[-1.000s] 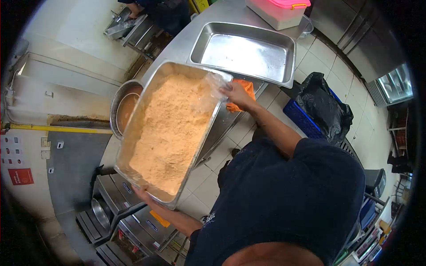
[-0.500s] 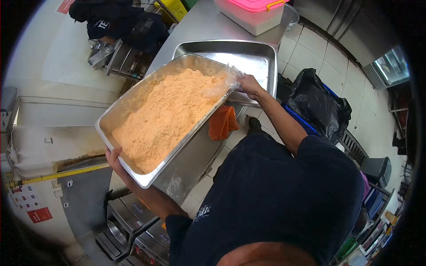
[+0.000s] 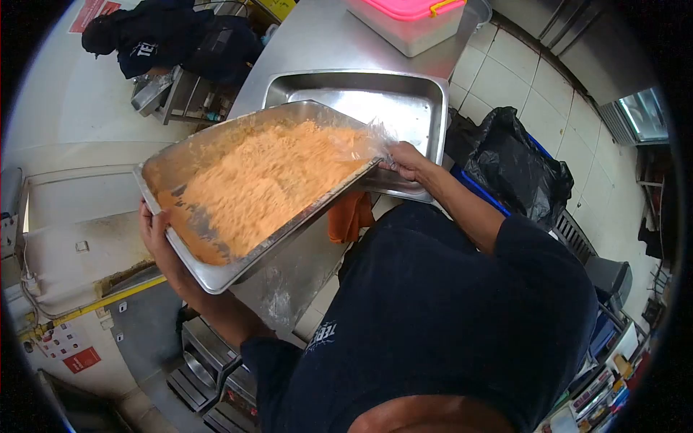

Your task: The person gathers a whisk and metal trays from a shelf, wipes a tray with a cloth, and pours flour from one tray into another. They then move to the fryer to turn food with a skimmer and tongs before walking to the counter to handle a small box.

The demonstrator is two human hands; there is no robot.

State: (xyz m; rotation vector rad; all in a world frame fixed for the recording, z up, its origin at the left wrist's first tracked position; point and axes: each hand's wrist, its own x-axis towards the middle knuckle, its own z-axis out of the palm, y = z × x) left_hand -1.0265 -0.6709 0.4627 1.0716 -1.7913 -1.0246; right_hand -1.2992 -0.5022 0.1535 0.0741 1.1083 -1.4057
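A deep metal pan of orange, crumbly powder is held tilted in front of me. My left hand grips its left rim, with the fingers outside and the thumb over the edge. My right hand closes on the right corner, with a clear plastic bag bunched there against the powder. Bare metal shows on the pan floor near the left end. Another metal pan sits on the steel table, partly covered by the tilted one.
A clear tub with a pink lid stands farther along the table. An orange cloth hangs below the pan. To the right is a bin lined with a black bag. Another person works at the upper left.
The raised pan has shifted left and tilted more. Its powder has slid away from the left end, baring some of the pan floor. Both hands keep their grip.
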